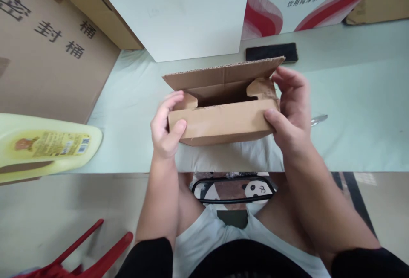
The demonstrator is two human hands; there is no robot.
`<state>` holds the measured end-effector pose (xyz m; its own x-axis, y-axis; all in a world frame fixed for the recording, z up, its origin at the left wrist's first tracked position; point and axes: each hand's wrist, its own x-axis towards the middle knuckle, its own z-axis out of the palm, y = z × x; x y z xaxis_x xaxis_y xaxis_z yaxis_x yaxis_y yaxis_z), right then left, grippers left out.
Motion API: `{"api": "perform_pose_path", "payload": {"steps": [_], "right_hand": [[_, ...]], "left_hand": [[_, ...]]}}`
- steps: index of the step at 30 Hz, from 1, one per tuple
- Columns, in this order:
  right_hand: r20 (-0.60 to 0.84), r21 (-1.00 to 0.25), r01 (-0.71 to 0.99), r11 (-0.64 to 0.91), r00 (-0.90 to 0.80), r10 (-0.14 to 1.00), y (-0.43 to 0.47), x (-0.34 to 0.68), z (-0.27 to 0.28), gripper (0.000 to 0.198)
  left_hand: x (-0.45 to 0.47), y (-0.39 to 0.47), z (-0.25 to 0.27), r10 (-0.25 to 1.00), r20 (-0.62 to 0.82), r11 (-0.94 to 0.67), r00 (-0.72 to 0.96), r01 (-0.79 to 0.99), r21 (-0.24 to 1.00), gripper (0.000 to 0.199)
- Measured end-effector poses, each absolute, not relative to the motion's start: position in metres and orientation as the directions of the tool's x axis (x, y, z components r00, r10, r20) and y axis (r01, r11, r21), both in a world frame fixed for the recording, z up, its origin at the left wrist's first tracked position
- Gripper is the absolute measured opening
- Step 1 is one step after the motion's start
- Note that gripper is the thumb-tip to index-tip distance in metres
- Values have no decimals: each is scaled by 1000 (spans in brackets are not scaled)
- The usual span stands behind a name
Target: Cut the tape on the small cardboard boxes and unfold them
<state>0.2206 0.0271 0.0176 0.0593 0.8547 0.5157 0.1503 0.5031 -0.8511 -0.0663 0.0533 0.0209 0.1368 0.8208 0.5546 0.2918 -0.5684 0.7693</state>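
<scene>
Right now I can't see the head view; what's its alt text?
A person's left grip and right grip hold a small box by its ends, flap raised, over a pale table. Behind it are a dark phone and white carton; a yellow bottle is at the left edge.

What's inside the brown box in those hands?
The brown box has its lid raised; in the opening I see side flaps and shadow. The bottom is hidden behind the front wall, so I can't tell whether anything lies in there.
</scene>
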Motion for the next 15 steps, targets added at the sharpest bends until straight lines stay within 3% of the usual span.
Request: {"api": "perform_pose_path", "payload": {"steps": [4, 8, 12, 15], "right_hand": [[493, -859, 185, 478, 43, 869, 34, 217, 7, 76], [499, -853, 187, 487, 20, 867, 34, 219, 2, 67], [550, -806, 292, 515, 50, 833, 32, 222, 3, 39], [543, -811, 303, 501, 73, 836, 30, 222, 5, 37]], "left_hand": [[-66, 59, 11, 772, 629, -623, 95, 312, 717, 77], [-66, 62, 7, 774, 617, -629, 139, 274, 727, 79], [-68, 60, 10, 769, 628, -629, 122, 320, 708, 46], [-69, 57, 17, 754, 642, -636, 139, 404, 658, 27]]}}
